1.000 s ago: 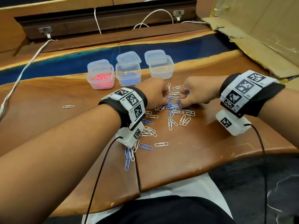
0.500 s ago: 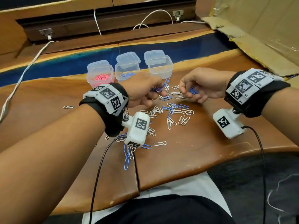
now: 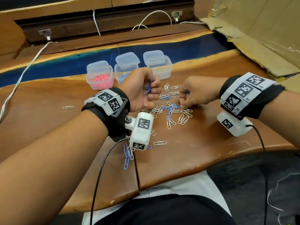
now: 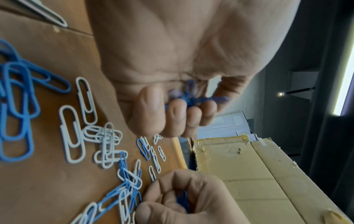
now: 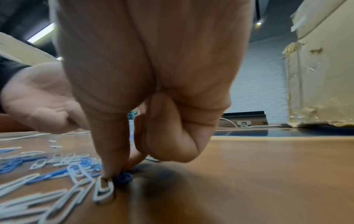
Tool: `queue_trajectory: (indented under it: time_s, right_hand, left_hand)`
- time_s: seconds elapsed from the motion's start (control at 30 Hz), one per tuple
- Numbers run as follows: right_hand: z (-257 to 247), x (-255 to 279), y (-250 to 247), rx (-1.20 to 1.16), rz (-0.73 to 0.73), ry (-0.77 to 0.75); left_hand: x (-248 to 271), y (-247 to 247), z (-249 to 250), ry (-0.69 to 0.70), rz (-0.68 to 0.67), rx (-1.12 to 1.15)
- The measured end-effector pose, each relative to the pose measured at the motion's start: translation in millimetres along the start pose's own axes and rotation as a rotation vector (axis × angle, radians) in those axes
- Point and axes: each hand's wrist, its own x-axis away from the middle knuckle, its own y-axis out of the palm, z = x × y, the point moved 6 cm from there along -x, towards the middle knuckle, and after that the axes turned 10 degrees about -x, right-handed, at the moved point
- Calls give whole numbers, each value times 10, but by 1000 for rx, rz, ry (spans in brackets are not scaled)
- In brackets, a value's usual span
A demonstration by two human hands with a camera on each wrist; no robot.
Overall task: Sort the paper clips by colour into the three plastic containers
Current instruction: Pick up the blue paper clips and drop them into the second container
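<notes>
Three clear plastic containers stand in a row at the far side of the wooden table [image 3: 203, 151], each with its lid lying just behind it: the left container [image 3: 99, 77] holds pink paper clips, the middle container [image 3: 124, 71] holds a few blue ones, and the right container [image 3: 159, 66] looks empty from the head view. Between the containers and the person, a loose scatter of white and blue paper clips [image 3: 172, 109] lies on the table, with one white clip [image 3: 68, 107] well apart to the left and a few blue clips [image 3: 126, 155] near the table's front edge.

The left hand [image 3: 142, 90] is raised above the scatter, just in front of the middle container, its fingers [image 4: 172, 115] curled around a small bunch of blue paper clips [image 4: 193, 97]. The right hand [image 3: 197, 92] is low over the right side of the scatter, fingertips [image 5: 113, 160] down on the table and pinching a blue clip [image 5: 123, 178] beside a white one [image 5: 103, 190]; the left wrist view shows more blue [image 4: 182, 200] tucked inside its curled fingers. Both wrists wear black bands with printed markers and white camera housings. Worn cardboard [image 3: 259, 30] leans at the right, and white cables [image 3: 22, 73] trail across the back of the table.
</notes>
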Motion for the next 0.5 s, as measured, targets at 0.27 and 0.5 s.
queue_trajectory:
  time_s: [0.27, 0.5]
  right_hand:
    - [-54, -26, 62, 96, -36, -17]
    - [-50, -1, -14, 77, 28, -62]
  left_hand:
    - [-18, -5, -30, 40, 218, -636]
    - [16, 216, 55, 238, 288, -1403]
